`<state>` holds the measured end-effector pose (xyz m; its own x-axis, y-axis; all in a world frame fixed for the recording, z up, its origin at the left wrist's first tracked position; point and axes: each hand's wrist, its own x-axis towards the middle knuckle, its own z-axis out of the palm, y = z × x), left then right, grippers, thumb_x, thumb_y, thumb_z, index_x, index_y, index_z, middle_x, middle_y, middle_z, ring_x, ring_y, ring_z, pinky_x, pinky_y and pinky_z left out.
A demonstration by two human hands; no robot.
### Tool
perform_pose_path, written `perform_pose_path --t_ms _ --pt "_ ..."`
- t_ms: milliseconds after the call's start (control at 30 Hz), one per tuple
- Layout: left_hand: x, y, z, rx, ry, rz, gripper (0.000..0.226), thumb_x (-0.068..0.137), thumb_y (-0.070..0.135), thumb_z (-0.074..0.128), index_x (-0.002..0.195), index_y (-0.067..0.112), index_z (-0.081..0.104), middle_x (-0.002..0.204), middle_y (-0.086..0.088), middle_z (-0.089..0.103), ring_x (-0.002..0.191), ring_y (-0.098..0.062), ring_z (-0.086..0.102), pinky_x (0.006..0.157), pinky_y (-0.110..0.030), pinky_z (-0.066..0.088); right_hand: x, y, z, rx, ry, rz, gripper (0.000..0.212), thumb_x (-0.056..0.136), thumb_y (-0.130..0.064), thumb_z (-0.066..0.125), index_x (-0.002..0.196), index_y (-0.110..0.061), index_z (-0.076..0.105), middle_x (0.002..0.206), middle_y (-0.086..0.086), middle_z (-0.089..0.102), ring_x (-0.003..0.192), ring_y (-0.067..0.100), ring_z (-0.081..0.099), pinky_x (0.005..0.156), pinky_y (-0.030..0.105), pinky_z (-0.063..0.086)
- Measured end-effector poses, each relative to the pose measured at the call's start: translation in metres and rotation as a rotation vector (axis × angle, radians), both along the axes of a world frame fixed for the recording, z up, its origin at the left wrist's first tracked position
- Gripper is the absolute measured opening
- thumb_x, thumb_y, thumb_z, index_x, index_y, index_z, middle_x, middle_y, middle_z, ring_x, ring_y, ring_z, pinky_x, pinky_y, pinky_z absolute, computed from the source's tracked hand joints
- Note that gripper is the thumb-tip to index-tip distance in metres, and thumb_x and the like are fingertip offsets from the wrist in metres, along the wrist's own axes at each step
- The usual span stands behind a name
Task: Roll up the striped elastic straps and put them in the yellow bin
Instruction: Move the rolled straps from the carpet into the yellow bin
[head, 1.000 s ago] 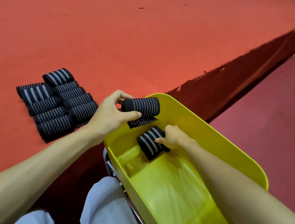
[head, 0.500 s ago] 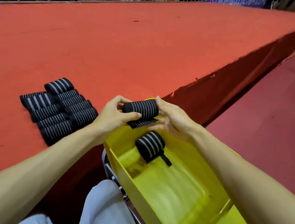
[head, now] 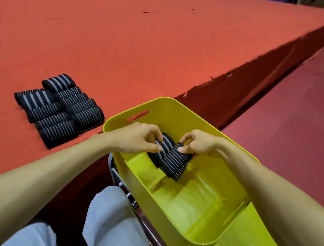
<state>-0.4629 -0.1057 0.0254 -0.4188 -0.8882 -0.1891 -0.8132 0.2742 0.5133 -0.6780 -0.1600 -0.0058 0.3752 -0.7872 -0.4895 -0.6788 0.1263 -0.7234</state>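
As the left hand and right hand dip into the yellow bin, their fingers pinch rolled straps, probably tucking them tight so neither unrolls.

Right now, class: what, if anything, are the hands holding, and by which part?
Rolled straps inside the bin: the left hand pinches their left end, the right hand their top right edge.

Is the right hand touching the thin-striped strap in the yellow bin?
Touching. The head view shows the right hand pinching the thin-striped strap at its upper edge.
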Motion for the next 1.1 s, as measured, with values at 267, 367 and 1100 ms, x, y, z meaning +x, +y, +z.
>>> perform_pose_path --t_ms 267,367,1100 --pt "0.011 -0.009 -0.001 -0.088 0.044 -0.042 0.012 0.094 0.032 0.06 0.103 0.027 0.065 0.102 0.009 0.069 0.093 -0.01 0.065 0.085 -0.04 0.053 0.022 -0.011 -0.031 0.071 0.365 -0.018 0.017 0.092 -0.011 0.064 0.096 0.003 0.056 0.086 0.012 0.056 0.064 0.022 0.06 0.051 0.03 0.057" --pt "0.014 -0.011 -0.003 -0.128 0.061 -0.037 0.011 0.093 0.028 0.061 0.101 0.025 0.068 0.098 0.009 0.069 0.091 -0.003 0.063 0.084 -0.029 0.052 0.027 -0.015 -0.046 0.077 0.354 -0.078 0.016 0.093 -0.012 0.063 0.093 0.003 0.058 0.091 0.016 0.063 0.059 0.023 0.062 0.063 0.035 0.061" --pt "0.045 0.021 0.021 -0.347 0.397 0.302 0.01 0.094 0.026 0.059 0.096 0.024 0.07 0.089 0.01 0.069 0.089 -0.01 0.064 0.079 -0.029 0.05 0.062 0.001 0.022 -0.583 0.431 -0.12 0.013 0.087 -0.02 0.06 0.087 -0.007 0.063 0.089 0.012 0.066 0.083 0.031 0.066 0.073 0.039 0.056"
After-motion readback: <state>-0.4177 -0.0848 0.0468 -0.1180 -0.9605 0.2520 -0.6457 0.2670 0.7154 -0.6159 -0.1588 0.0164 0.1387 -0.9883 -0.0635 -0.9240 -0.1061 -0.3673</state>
